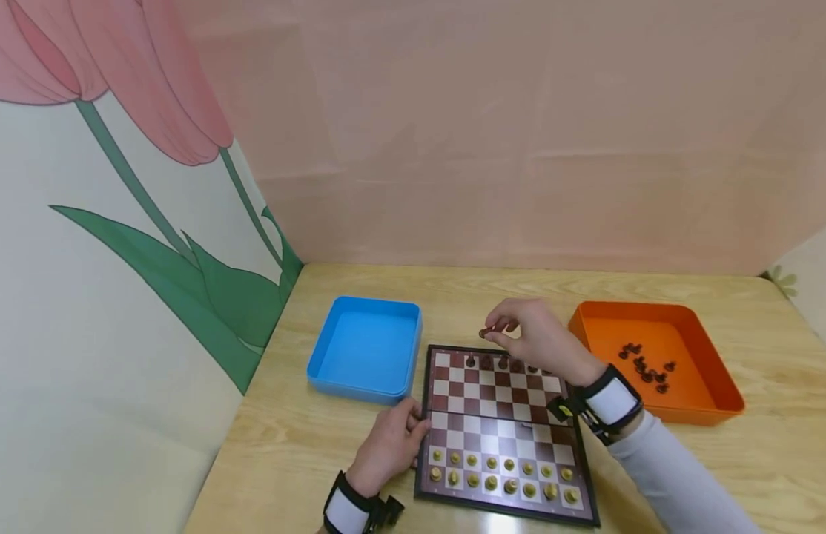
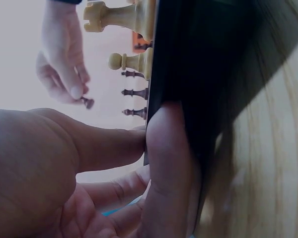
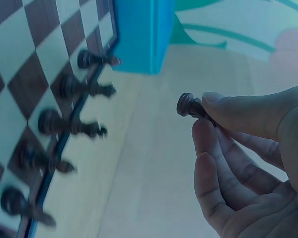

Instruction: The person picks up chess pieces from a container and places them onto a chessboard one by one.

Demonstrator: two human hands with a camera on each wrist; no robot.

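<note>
A checkered chessboard (image 1: 476,406) lies on the table, with a seam across its middle. At its left edge is my left hand (image 1: 389,445); in the left wrist view the thumb (image 2: 109,146) and a finger (image 2: 166,163) pinch the rim from both sides. My right hand (image 1: 536,337) is raised over the far edge, pinching a dark chess piece (image 3: 186,105) between thumb and fingers, base exposed. Its top is covered, so I cannot tell its kind. Dark pieces (image 3: 72,124) stand along the far row. Two rows of gold-coloured pieces (image 1: 491,482) fill the near side.
To the right stands an orange tray (image 1: 709,363) with several dark pieces (image 1: 646,371) lying loose in it. A blue tray (image 1: 362,341) sits left of the board's far corner. Behind the table (image 1: 273,445) hangs a pinkish cloth backdrop (image 1: 506,148).
</note>
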